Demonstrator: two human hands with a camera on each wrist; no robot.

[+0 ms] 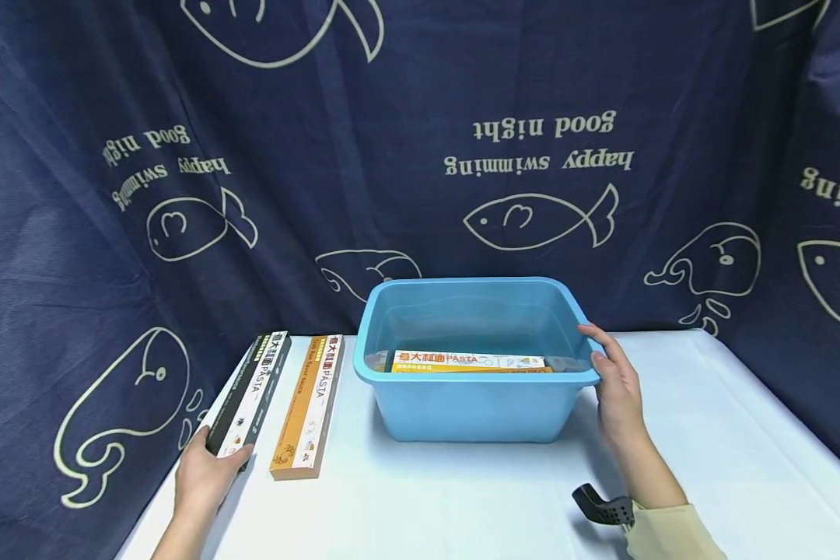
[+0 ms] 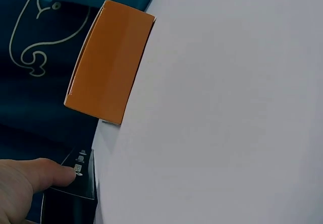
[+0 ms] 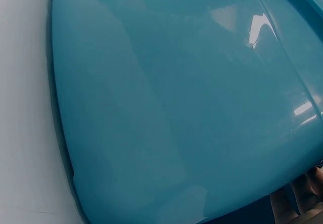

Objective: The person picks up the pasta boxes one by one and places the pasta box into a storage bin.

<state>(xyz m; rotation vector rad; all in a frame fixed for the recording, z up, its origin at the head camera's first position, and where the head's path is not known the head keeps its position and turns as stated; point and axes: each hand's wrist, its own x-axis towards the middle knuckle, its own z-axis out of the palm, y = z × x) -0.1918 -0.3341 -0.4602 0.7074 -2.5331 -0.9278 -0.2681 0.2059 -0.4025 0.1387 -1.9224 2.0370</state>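
At the left of the head view, my left hand (image 1: 203, 474) holds the near end of a black-and-white pasta box (image 1: 252, 393), thumb along its right side. In the left wrist view the thumb presses the dark end of this box (image 2: 83, 181). Just to its right lies an orange-and-white pasta box (image 1: 309, 408), its plain orange end (image 2: 111, 62) facing the left wrist camera. My right hand (image 1: 619, 389) grips the right rim of a blue plastic tub (image 1: 472, 411). Its fingers (image 3: 298, 199) show low in the right wrist view, beside the tub wall (image 3: 176, 93).
Inside the tub lies at least one orange-and-white pasta box (image 1: 469, 360), partly hidden by the front wall. A white cloth (image 1: 462, 498) covers the table. Behind it hangs a dark blue curtain (image 1: 406, 155) with fish drawings. A black strap piece (image 1: 602, 505) sits at my right wrist.
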